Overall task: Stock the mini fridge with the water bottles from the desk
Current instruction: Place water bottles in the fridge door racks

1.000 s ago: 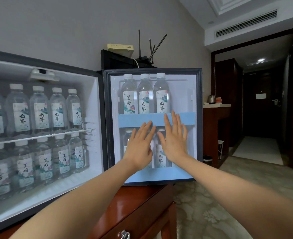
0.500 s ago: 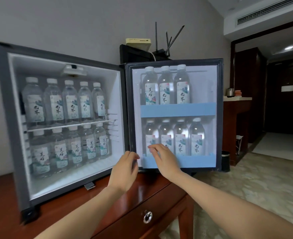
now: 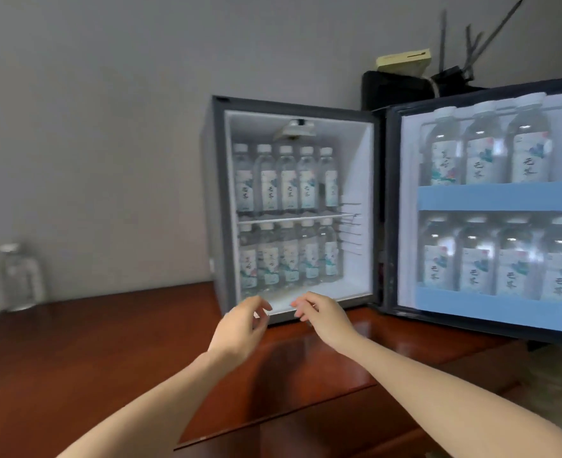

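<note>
The mini fridge stands open on the dark wooden desk. Two rows of several water bottles fill its upper wire shelf and its floor. The open door at the right holds two more rows of bottles behind blue rails. One blurred water bottle stands alone on the desk at the far left. My left hand and my right hand hover side by side over the desk just in front of the fridge's bottom edge, fingers loosely curled, holding nothing.
A black box with a yellow device and a router with antennas sit behind the fridge top. The grey wall runs behind the desk. The desk's front edge crosses below my arms.
Both hands have come away from the door's bottle racks and dropped in front of the fridge's bottom edge. The view has swung left, bringing the lone bottle on the desk into sight.
</note>
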{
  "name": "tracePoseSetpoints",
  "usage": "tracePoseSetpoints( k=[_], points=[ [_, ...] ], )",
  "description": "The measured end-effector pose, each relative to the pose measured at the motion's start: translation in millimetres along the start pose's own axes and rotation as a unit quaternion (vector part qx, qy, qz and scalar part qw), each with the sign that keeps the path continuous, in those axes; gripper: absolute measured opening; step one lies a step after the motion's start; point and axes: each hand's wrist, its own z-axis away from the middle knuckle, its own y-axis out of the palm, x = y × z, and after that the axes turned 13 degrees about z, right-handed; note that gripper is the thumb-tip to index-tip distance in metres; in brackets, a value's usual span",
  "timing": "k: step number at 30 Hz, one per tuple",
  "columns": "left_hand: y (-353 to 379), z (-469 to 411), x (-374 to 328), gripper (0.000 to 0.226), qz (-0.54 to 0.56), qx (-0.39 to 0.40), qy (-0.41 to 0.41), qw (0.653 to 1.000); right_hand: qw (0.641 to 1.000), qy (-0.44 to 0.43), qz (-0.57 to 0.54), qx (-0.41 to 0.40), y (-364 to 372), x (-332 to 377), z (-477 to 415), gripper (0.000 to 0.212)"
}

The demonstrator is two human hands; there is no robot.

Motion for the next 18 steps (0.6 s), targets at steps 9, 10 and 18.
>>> tracePoseSetpoints(
  k=[9,10,18],
  points=[
    [-142,91,84,0.016,-0.091,-0.079,-0.141,0.983,0.985,-0.072,-0.103,0.116,145,117,-5,0.026],
    [-156,103,91,0.017,-0.094,-0.087,-0.156,0.979,0.982,-0.083,-0.109,0.129,158,132,-5,0.026],
    [-242,184,133,0.02,-0.09,-0.226,-0.275,0.93,0.949,-0.149,-0.167,0.222,249,234,19,0.029]
  ],
)
